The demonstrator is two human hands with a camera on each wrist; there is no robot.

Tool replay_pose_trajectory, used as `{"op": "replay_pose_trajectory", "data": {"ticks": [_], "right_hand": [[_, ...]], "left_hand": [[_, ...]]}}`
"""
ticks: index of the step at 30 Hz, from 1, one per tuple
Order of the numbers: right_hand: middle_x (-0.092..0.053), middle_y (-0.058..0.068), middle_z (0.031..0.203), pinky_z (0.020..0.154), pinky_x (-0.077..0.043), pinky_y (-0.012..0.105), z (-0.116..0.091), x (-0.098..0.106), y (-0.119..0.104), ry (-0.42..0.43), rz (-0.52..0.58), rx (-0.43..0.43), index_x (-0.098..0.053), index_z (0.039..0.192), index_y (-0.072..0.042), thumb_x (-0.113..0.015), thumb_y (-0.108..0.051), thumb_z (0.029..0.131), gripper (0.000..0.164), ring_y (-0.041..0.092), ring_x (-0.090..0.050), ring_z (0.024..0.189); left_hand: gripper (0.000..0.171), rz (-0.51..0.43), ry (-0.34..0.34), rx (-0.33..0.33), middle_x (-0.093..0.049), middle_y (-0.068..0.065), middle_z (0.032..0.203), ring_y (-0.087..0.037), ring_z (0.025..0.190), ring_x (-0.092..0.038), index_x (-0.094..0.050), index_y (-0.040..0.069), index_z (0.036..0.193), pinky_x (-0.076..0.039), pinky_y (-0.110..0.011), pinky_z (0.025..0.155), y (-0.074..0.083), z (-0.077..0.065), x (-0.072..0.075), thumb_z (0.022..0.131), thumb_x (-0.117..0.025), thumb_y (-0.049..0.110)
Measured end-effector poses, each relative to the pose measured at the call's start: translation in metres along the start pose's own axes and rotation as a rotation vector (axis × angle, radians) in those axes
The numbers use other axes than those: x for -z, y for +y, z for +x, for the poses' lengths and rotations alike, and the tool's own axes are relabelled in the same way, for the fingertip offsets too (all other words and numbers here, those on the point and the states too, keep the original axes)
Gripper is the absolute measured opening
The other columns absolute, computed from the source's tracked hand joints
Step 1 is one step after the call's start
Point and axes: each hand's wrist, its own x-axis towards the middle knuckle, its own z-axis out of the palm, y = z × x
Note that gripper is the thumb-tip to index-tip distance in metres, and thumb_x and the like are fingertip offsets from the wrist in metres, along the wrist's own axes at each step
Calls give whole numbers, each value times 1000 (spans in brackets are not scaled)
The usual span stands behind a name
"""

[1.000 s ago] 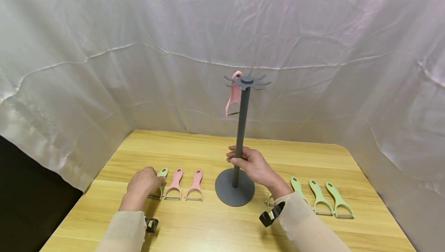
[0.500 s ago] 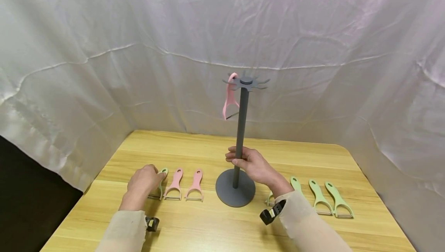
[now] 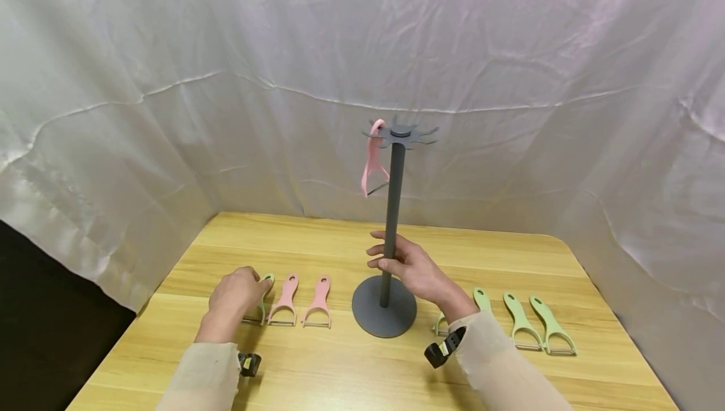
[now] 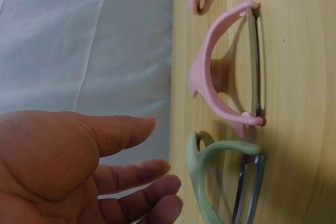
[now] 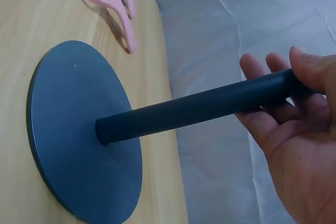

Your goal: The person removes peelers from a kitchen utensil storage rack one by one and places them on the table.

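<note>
My left hand (image 3: pixel 235 298) is poised just above a green peeler (image 4: pixel 199 174) at the left end of the row, thumb and fingers apart and nothing held. Beside that peeler lie two pink peelers, the nearer pink peeler (image 3: pixel 284 301) and the farther pink peeler (image 3: pixel 319 301). My right hand (image 3: pixel 416 272) holds the post of a dark grey hanging stand (image 3: pixel 393 203), thumb in front and fingers behind it. From one hook at the stand's top hangs a pink peeler (image 3: pixel 374 156), partly hidden by the post.
Several green peelers lie on the right of the wooden table (image 3: pixel 351 373), including an outer green peeler (image 3: pixel 552 326); some are partly covered by the right forearm. The stand's round base (image 5: pixel 79 129) rests mid-table. A pale curtain (image 3: pixel 283 159) surrounds the table.
The stand's hook top has turned slightly, carrying the hanging pink peeler a little left and nearer. My right fingers have spread a bit, while my left hand has shifted only slightly.
</note>
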Motion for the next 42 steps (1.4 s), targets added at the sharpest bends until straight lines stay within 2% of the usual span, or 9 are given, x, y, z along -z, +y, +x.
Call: {"op": "replay_pose_trajectory", "data": {"ticks": [7,13,18,24,26,30,32,37,42], "right_hand": [[-68,19,132,102,-58,43,1,1,6,45,100,3,-56,151,-10,-67,-5,103,49,33,-74,116],[-68,27,130,102,-58,41,0,2,7,41,132,-3,-57,148,-7,-67,-4,103,46,36,-74,117],[-67,30,131,103,-58,40,0,3,8,37,136,6,-55,149,-4,-66,-5,104,47,40,-72,119],[-66,29,133,104,-57,42,-1,3,9,33,161,12,-53,151,-4,-62,-11,107,44,41,-71,121],[-66,29,133,104,-57,42,-1,3,10,34,164,10,-54,151,-4,-61,-12,108,44,41,-70,121],[-66,27,134,105,-57,43,-1,3,10,35,160,10,-53,151,-4,-60,-14,108,44,41,-70,122],[-65,29,135,105,-57,43,-1,4,10,34,160,12,-53,151,-4,-60,-13,108,44,42,-70,122],[-66,30,133,104,-57,42,-2,4,10,35,157,19,-54,150,-4,-60,-12,108,43,43,-70,122],[-67,31,131,104,-57,41,-1,5,10,32,157,24,-54,150,-4,-60,-11,108,43,43,-70,121]], "left_hand": [[47,-7,-1,-8,-72,-22,118,-33,91,-69,-66,-2,127,-56,-48,72,1,-1,0,106,-58,39],[48,-14,8,-17,-70,-25,127,-40,102,-69,-64,-1,132,-56,-53,79,4,-3,1,106,-57,39],[50,-23,30,-44,-67,-25,135,-46,113,-67,-63,0,137,-56,-57,84,11,-5,4,106,-57,39],[51,-25,58,-72,-68,-24,134,-47,114,-67,-63,2,138,-55,-57,84,23,-9,10,105,-59,41],[52,-36,72,-92,-72,-20,127,-42,107,-69,-63,2,138,-55,-54,81,28,-10,12,105,-60,41],[53,-73,83,-127,-76,-10,102,-25,82,-68,-62,3,140,-52,-41,67,41,-14,19,104,-59,43],[53,-90,92,-147,-76,-7,101,-21,77,-66,-62,4,140,-50,-38,65,48,-16,22,104,-60,42],[49,-121,150,-210,-75,-10,116,-24,92,-70,-64,7,139,-55,-45,78,71,-22,33,105,-61,42],[46,-174,197,-281,-75,-8,118,-28,100,-70,-64,12,139,-55,-49,87,97,-26,44,106,-61,44]]}}
